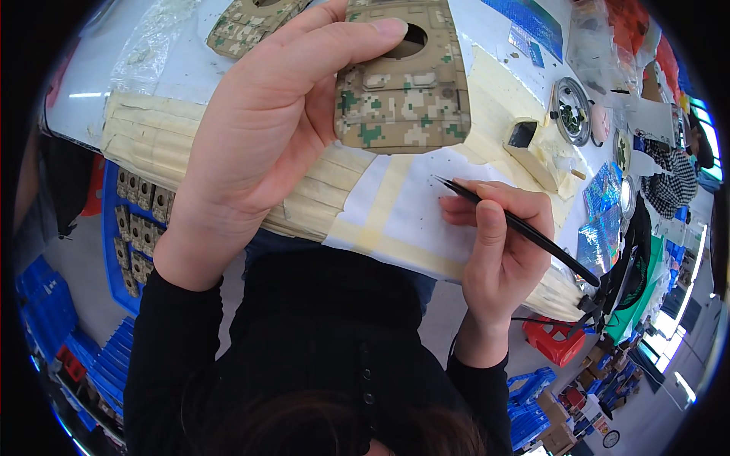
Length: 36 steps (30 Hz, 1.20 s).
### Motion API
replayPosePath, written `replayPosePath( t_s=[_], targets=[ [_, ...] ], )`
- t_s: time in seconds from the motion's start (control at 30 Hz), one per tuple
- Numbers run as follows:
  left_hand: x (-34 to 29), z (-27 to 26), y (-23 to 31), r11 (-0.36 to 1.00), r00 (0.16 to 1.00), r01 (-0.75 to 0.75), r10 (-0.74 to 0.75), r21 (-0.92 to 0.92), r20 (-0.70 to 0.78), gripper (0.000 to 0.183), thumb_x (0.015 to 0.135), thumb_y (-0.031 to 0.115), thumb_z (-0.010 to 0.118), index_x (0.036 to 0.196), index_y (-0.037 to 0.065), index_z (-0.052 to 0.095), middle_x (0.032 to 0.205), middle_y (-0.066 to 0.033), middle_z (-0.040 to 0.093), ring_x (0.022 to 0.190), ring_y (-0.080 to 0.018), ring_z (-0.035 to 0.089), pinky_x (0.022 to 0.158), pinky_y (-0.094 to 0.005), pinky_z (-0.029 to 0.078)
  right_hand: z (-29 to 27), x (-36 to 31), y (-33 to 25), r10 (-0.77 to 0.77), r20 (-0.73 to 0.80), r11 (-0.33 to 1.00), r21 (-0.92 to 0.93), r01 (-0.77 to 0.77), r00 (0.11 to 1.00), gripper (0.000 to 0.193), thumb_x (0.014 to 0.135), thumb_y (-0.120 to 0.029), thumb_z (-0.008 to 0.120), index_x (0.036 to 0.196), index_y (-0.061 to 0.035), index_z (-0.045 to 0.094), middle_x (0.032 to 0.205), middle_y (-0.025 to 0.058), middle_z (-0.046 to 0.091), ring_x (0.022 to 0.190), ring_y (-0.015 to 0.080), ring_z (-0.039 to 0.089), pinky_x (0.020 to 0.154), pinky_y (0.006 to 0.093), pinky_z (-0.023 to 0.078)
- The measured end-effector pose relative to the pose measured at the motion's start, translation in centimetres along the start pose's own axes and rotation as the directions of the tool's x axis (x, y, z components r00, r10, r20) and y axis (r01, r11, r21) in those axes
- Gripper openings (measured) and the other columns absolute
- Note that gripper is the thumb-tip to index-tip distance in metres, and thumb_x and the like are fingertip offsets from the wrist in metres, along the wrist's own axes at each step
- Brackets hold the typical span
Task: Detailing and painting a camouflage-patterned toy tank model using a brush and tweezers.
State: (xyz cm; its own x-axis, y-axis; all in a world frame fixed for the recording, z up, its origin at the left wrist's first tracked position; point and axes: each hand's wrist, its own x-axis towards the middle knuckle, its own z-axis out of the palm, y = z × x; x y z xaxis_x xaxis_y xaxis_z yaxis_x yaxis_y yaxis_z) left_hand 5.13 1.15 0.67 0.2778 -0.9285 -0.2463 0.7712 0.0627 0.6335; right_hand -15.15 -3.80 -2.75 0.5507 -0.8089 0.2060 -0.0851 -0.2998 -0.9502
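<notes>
A camouflage-patterned hard shell (403,114) with a round hole is held up over the near edge of the table. My left hand (262,114) grips it along its left side, the thumb lying across its face by the hole. Slim black tweezers (559,254) rest in my right hand (513,235), pinched between thumb and fingers. Their tips point up and left, below the shell and apart from it, over a white sheet (411,201) with tiny dark specks. Whether the tips hold anything is too small to tell. A second camouflage shell (247,30) lies beyond my left hand.
Yellowish tape (152,133) covers the table's near edge. To the right stand a small tape-wrapped box (536,159) and a round tin (572,112) with dark green bits. Below left, a blue tray (114,270) holds several camouflage pieces. A red stool (553,342) sits below right.
</notes>
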Motion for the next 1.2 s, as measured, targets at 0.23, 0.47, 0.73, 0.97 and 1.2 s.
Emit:
replayPosePath(
  t_s=[0.23, 0.47, 0.73, 0.97, 1.2],
  targets=[
    [0.1, -0.1, 0.0, 1.000, 1.000, -0.002, 0.002, -0.003, 0.029, 0.043, 0.090, 0.010, 0.050, 0.128, -0.007, 0.037, 0.113, -0.0170, 0.057, 0.099, -0.0169, 0.060, 0.084, -0.0281, 0.051, -0.1, 0.2, -0.1, -0.042, -0.025, 0.999, -0.017, 0.042, 0.999, 0.010, 0.089, -0.003, 0.056, 0.094, 0.0060, 0.053, 0.091, 0.0165, 0.062, 0.070, 0.0161, 0.063, 0.060, 0.0240, 0.052],
    [-0.3, 0.9, 0.2, 0.998, 0.996, 0.016, -0.011, 0.053, -0.083, 0.045, 0.089, 0.010, 0.052, 0.128, -0.006, 0.037, 0.115, -0.0169, 0.056, 0.100, -0.0173, 0.059, 0.085, -0.0281, 0.051, -0.1, 1.0, -0.3, -0.055, 0.008, 0.991, -0.119, 0.055, 0.998, 0.012, 0.092, -0.005, 0.052, 0.095, 0.0055, 0.052, 0.088, 0.0174, 0.063, 0.068, 0.0167, 0.063, 0.056, 0.0228, 0.049],
    [-0.1, 0.8, 0.2, 0.995, 0.995, -0.017, 0.027, 0.094, -0.101, 0.041, 0.090, 0.010, 0.052, 0.126, -0.005, 0.039, 0.113, -0.0151, 0.057, 0.099, -0.0163, 0.059, 0.085, -0.0276, 0.050, 0.1, 1.3, -0.3, 0.009, 0.002, 0.994, -0.113, -0.008, 1.000, 0.009, 0.090, -0.004, 0.054, 0.092, 0.0048, 0.054, 0.082, 0.0123, 0.062, 0.063, 0.0113, 0.058, 0.055, 0.0202, 0.046],
    [-0.1, 0.6, 0.1, 0.993, 0.994, -0.048, 0.059, 0.110, -0.094, 0.036, 0.090, 0.010, 0.051, 0.123, -0.004, 0.042, 0.111, -0.0134, 0.057, 0.098, -0.0153, 0.059, 0.084, -0.0272, 0.050, 0.2, 1.4, -0.3, 0.013, 0.007, 0.990, -0.138, -0.012, 1.000, 0.009, 0.090, -0.004, 0.054, 0.092, 0.0046, 0.054, 0.082, 0.0120, 0.062, 0.064, 0.0113, 0.059, 0.055, 0.0202, 0.046],
    [0.4, 0.6, -0.1, 0.987, 0.992, -0.090, 0.101, 0.134, -0.081, 0.032, 0.091, 0.010, 0.050, 0.120, -0.002, 0.045, 0.109, -0.0117, 0.058, 0.097, -0.0142, 0.059, 0.084, -0.0267, 0.050, 0.1, 1.3, -0.4, 0.008, 0.035, 0.987, -0.159, -0.002, 0.999, 0.009, 0.092, -0.004, 0.051, 0.093, 0.0051, 0.053, 0.085, 0.0145, 0.063, 0.065, 0.0134, 0.060, 0.056, 0.0211, 0.048]
  ],
)
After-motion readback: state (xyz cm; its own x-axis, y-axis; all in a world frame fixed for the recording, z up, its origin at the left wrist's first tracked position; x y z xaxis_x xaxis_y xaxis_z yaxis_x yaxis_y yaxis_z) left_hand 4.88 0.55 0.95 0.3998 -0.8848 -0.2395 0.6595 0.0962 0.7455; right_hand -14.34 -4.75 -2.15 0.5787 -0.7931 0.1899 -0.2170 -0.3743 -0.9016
